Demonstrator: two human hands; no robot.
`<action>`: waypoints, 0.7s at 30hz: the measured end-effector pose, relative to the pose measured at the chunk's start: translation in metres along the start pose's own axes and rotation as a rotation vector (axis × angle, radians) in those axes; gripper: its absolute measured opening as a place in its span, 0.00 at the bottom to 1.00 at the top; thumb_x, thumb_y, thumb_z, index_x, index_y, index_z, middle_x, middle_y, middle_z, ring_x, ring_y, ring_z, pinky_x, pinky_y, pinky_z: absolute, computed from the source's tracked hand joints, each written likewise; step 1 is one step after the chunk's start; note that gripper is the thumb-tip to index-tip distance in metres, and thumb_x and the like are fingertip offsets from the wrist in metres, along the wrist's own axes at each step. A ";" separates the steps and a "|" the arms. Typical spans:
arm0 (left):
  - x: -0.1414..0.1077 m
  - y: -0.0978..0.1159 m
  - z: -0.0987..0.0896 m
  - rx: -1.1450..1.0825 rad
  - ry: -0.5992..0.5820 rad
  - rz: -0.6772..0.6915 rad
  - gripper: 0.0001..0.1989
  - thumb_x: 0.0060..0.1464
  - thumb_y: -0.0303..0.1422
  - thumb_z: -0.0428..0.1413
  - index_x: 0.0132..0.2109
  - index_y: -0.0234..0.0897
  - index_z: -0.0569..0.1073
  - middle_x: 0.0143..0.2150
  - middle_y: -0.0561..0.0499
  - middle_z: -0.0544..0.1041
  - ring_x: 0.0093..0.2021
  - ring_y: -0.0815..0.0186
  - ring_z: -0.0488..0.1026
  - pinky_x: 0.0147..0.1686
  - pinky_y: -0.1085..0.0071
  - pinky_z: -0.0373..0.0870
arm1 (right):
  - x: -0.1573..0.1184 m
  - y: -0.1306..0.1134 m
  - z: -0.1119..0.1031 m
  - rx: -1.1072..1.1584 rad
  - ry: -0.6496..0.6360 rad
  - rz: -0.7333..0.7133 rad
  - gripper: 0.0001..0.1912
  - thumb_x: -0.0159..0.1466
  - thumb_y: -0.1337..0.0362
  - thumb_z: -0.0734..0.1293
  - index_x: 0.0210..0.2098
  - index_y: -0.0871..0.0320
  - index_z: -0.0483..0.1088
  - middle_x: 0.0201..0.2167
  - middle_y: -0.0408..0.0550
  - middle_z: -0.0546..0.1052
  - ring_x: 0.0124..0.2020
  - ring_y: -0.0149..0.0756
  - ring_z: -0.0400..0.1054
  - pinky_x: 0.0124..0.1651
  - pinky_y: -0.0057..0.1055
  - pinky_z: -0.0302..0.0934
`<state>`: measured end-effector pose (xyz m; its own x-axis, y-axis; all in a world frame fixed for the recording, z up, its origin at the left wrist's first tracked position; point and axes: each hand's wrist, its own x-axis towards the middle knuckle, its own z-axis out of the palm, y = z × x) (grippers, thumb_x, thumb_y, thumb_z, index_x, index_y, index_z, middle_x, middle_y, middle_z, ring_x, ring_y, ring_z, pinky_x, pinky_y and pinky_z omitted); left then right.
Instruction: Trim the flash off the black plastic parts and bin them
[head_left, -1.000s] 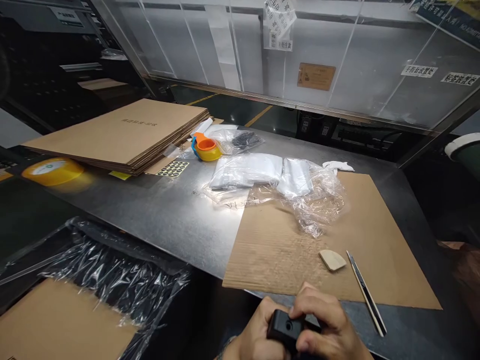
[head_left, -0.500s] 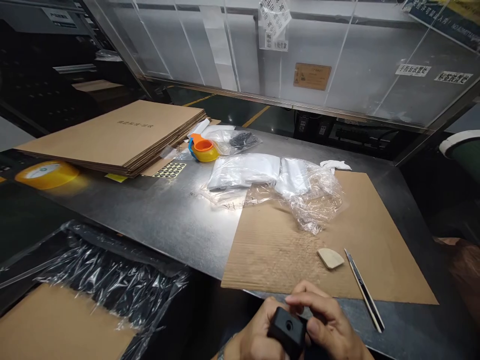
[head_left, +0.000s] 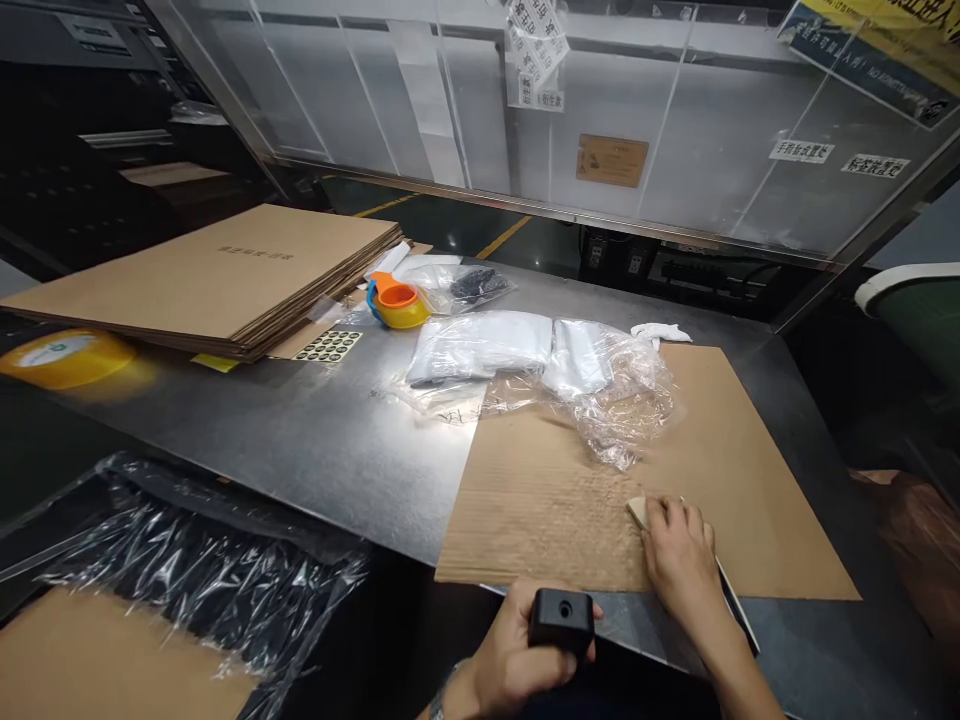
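Observation:
At the bottom centre, my left hand point(head_left: 517, 650) is wrapped round a small black block point(head_left: 561, 622) with a round hole in its face. My right hand point(head_left: 677, 545) is on the cardboard sheet point(head_left: 525, 500), its fingers closed over a beige wedge-shaped piece point(head_left: 637, 508), of which only the left corner shows. The utility knife point(head_left: 739, 608) lies partly hidden beneath my right hand and forearm. Beyond my hands, clear plastic bags with white contents point(head_left: 487, 345) rest across the sheet's far edge and the metal table point(head_left: 337, 430).
Stacked flat cardboard point(head_left: 225, 270) stands at the back left, near a roll of yellow tape point(head_left: 67, 358). An orange and yellow tape dispenser point(head_left: 397, 300) sits behind the bags. Lower left is a bin lined with black plastic point(head_left: 202, 560).
My right hand has left the black block, moved forward onto the cardboard and closed over the beige piece. My left hand still holds the block. The view has shifted slightly.

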<state>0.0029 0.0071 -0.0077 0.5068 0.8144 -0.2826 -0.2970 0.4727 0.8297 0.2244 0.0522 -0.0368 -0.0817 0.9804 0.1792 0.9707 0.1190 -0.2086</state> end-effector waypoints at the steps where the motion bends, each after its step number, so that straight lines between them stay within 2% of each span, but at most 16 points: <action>1: 0.000 0.001 -0.001 0.037 0.009 0.014 0.21 0.26 0.22 0.53 0.34 0.31 0.78 0.23 0.50 0.77 0.20 0.71 0.63 0.18 0.77 0.55 | 0.000 0.001 0.001 0.011 0.000 -0.012 0.17 0.59 0.71 0.58 0.46 0.67 0.69 0.41 0.63 0.71 0.43 0.55 0.60 0.41 0.54 0.57; 3: 0.000 0.002 -0.003 0.085 0.016 0.045 0.19 0.29 0.22 0.55 0.35 0.31 0.77 0.23 0.49 0.76 0.21 0.71 0.63 0.19 0.76 0.56 | -0.001 0.000 -0.004 0.042 0.007 -0.043 0.17 0.60 0.66 0.60 0.47 0.65 0.68 0.40 0.59 0.71 0.42 0.51 0.61 0.42 0.51 0.59; 5: 0.000 0.000 -0.005 0.081 0.024 0.111 0.18 0.35 0.26 0.59 0.40 0.32 0.76 0.25 0.49 0.76 0.24 0.68 0.66 0.24 0.74 0.60 | -0.005 -0.007 -0.015 0.156 -0.005 -0.081 0.20 0.61 0.63 0.60 0.52 0.62 0.64 0.40 0.55 0.70 0.42 0.44 0.63 0.44 0.43 0.61; 8: 0.000 -0.006 -0.003 -0.054 0.042 0.174 0.21 0.48 0.41 0.58 0.47 0.34 0.71 0.27 0.47 0.77 0.28 0.64 0.71 0.31 0.69 0.64 | -0.015 -0.029 -0.037 0.590 -0.084 -0.124 0.22 0.64 0.61 0.58 0.58 0.55 0.58 0.45 0.51 0.66 0.46 0.36 0.64 0.46 0.32 0.62; 11: 0.001 -0.008 0.007 -0.317 0.128 0.078 0.22 0.53 0.49 0.51 0.45 0.35 0.70 0.27 0.47 0.77 0.24 0.66 0.72 0.27 0.70 0.65 | -0.024 -0.058 -0.048 0.951 -0.114 -0.182 0.23 0.64 0.61 0.60 0.59 0.52 0.57 0.48 0.50 0.64 0.49 0.36 0.63 0.48 0.29 0.61; 14: 0.006 -0.002 0.016 -0.666 0.246 0.027 0.22 0.54 0.48 0.50 0.52 0.42 0.68 0.41 0.47 0.78 0.36 0.63 0.75 0.37 0.68 0.68 | -0.029 -0.080 -0.042 1.040 -0.060 -0.251 0.25 0.63 0.62 0.60 0.60 0.51 0.57 0.46 0.50 0.64 0.48 0.37 0.62 0.48 0.31 0.61; 17: 0.013 0.007 0.013 -0.916 0.292 0.012 0.21 0.55 0.47 0.50 0.53 0.45 0.67 0.51 0.48 0.74 0.47 0.62 0.72 0.48 0.64 0.65 | -0.038 -0.086 -0.026 1.045 -0.081 -0.291 0.27 0.63 0.64 0.59 0.62 0.53 0.54 0.43 0.51 0.65 0.45 0.37 0.63 0.46 0.33 0.62; 19: 0.017 0.012 0.006 -0.978 0.308 -0.040 0.18 0.56 0.45 0.49 0.50 0.42 0.70 0.48 0.47 0.75 0.46 0.61 0.73 0.49 0.62 0.66 | -0.051 -0.082 -0.015 1.036 -0.112 -0.326 0.27 0.64 0.62 0.59 0.62 0.54 0.54 0.40 0.51 0.66 0.42 0.37 0.65 0.42 0.34 0.64; 21: 0.020 0.014 -0.003 -0.976 0.315 -0.080 0.16 0.57 0.44 0.49 0.46 0.40 0.71 0.38 0.47 0.78 0.38 0.64 0.75 0.45 0.63 0.68 | -0.065 -0.076 -0.007 1.011 -0.148 -0.310 0.24 0.64 0.58 0.60 0.59 0.54 0.60 0.37 0.49 0.68 0.37 0.36 0.67 0.38 0.32 0.65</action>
<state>0.0064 0.0309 -0.0026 0.3601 0.7536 -0.5500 -0.8716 0.4819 0.0896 0.1578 -0.0220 -0.0265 -0.3855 0.8861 0.2574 0.2700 0.3750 -0.8868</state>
